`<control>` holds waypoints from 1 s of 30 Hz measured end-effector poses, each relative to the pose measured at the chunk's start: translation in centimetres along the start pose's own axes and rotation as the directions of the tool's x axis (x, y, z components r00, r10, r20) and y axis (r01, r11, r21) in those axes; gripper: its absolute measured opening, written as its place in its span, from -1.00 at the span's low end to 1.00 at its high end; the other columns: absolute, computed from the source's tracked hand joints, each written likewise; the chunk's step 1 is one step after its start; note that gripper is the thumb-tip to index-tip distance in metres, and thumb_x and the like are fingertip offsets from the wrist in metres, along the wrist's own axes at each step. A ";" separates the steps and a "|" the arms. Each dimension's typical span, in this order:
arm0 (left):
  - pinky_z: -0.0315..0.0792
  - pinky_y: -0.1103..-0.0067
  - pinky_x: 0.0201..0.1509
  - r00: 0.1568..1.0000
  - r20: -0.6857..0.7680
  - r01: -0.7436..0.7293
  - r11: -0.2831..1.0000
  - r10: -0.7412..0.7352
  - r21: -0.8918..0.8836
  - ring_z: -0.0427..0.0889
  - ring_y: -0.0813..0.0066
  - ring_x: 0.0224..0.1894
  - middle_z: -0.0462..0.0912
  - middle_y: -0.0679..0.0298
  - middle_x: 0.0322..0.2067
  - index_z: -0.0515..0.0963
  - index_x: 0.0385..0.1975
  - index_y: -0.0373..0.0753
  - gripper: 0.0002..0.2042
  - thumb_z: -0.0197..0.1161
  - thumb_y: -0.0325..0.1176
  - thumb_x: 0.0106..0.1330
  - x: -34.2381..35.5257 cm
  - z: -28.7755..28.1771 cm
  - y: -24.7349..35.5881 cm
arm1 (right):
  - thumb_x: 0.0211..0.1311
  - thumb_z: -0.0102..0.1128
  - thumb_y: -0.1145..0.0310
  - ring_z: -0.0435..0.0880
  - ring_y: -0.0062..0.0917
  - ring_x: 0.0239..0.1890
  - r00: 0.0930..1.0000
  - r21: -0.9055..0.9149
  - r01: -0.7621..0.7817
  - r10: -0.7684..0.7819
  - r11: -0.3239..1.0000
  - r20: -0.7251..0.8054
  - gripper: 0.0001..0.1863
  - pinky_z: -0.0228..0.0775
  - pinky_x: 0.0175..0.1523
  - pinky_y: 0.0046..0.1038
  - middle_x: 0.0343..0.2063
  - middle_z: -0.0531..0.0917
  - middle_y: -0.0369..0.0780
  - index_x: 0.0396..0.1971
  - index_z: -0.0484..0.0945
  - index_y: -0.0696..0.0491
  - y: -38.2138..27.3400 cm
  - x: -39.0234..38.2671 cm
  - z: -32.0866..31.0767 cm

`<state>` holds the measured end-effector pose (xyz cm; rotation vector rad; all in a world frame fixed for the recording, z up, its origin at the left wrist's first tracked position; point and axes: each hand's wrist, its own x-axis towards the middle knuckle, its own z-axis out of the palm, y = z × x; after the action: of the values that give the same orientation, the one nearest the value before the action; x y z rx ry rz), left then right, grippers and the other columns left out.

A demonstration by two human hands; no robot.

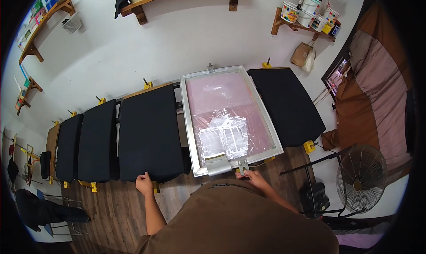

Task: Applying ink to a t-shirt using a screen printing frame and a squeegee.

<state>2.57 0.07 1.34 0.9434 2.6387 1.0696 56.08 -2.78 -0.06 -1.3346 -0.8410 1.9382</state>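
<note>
The head view looks down on a long printing bench (186, 121) that runs along a white wall, with a row of black fabric panels laid flat over its pallets.

The left hand (143, 184) is curled at the bench's near edge, its fingers closed on the lower hem of the widest black panel (151, 132), which lies just left of the frame. Two narrower black panels (84, 143) lie further toward the bench's left end, side by side, and another black panel (288, 105) lies at the right end.

Between the widest panel and the right-end panel sits the screen frame (188, 121), a silver metal rectangle with pink mesh (222, 98) stretched inside it. A patch of clear tape (224, 138) covers the near part of the mesh. The frame lies flat on the bench, its near edge at the bench's front.

The right hand (253, 177) is at the frame's near edge, fingers closed around a small metal bracket (242, 166) that sticks out from the frame's front rail.

Yellow clamps (309, 146) mark the pallet ends along both long edges of the bench. A standing fan (361, 178) is on the floor off the bench's right end, and paint tubs (306, 12) stand on a wall shelf above that end.
</note>
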 end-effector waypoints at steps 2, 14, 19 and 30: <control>0.55 0.33 -0.21 1.000 0.007 0.009 1.000 -0.009 -0.007 0.69 0.18 -0.46 0.69 0.07 -0.56 0.62 -0.53 -0.36 -0.68 0.44 -0.19 0.22 -0.1 -0.1 0.0 | 0.49 -0.02 0.10 0.55 -0.47 0.24 1.000 0.015 -0.016 0.016 1.000 -0.011 -0.51 0.32 0.27 -0.29 0.22 0.64 -0.17 -0.08 0.72 0.22 0.0 -0.1 0.2; 0.55 0.34 -0.23 0.999 0.030 0.013 1.000 -0.012 -0.022 0.70 0.18 -0.47 0.68 0.07 -0.58 0.62 -0.53 -0.36 -0.68 0.43 -0.19 0.23 -0.1 -0.3 0.5 | 0.50 -0.05 0.16 0.58 -0.36 0.21 0.998 0.058 -0.029 0.032 0.998 -0.050 -0.52 0.38 0.27 -0.24 0.23 0.60 -0.06 -0.11 0.68 0.30 -0.9 -0.3 1.0; 0.55 0.34 -0.22 1.000 0.017 -0.003 1.000 0.002 0.003 0.70 0.22 -0.47 0.69 0.08 -0.57 0.62 -0.52 -0.36 -0.68 0.43 -0.18 0.23 -0.1 -0.1 0.5 | 0.48 -0.05 0.17 0.63 -0.33 0.14 0.999 0.147 -0.032 0.034 0.989 -0.014 -0.51 0.44 0.23 -0.29 0.19 0.62 0.02 -0.13 0.65 0.35 -1.5 -0.4 1.0; 0.53 0.33 -0.27 0.977 -0.072 -0.195 0.979 0.199 0.067 0.69 0.15 -0.47 0.68 0.11 -0.51 0.62 -0.48 -0.30 -0.72 0.42 -0.18 0.24 -1.9 -1.4 3.4 | 0.02 0.37 -0.39 0.68 -0.45 -0.50 0.968 -0.881 -0.242 0.041 0.406 -0.247 -0.30 0.47 -0.38 -0.37 -0.55 0.73 -0.14 -0.53 0.69 0.10 -7.7 -1.6 -2.0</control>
<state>5.31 0.01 4.47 1.2220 2.6986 1.0953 59.54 0.87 6.28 -2.2216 -1.9048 1.3584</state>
